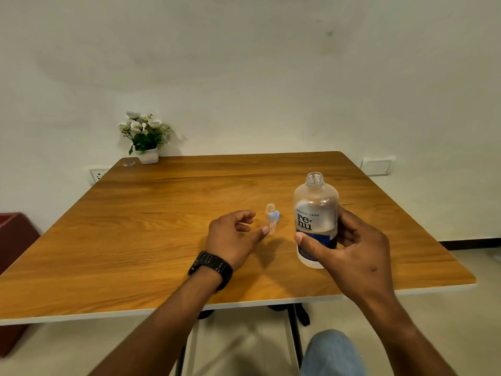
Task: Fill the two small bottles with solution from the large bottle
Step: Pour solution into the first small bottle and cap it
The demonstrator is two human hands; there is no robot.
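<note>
The large clear bottle [315,213] with a blue and white label stands uncapped, upright or slightly lifted over the wooden table [162,213]. My right hand [349,251] grips its lower half, thumb across the label. Just left of it stands a small clear bottle [270,218], open at the top, with a red mark on it. A small blue thing [276,213] shows right behind it. My left hand [234,237] hovers beside the small bottle with fingers loosely curled and the thumb tip close to its base; I cannot tell if it touches. Only one small bottle is visible.
A white pot of white flowers [146,139] sits at the table's far left corner, with a small scrap [128,164] beside it. A dark red box [13,253] stands on the floor at left. Wall sockets flank the table.
</note>
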